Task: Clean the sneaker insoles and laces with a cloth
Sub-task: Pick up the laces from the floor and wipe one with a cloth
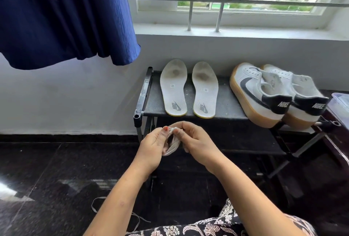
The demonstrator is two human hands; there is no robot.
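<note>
Below the shelf (pixel 226 112), we pinch a bunched white lace (pixel 172 145) between both hands' fingers: left hand (pixel 151 147), right hand (pixel 196 141). Both insoles (pixel 173 88) lie on the shelf. Best to feed the lace through slowly, keeping it taut.

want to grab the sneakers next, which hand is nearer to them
Right. The right hand is closer to the sneakers, below-left of them; the left hand sits further left.
</note>
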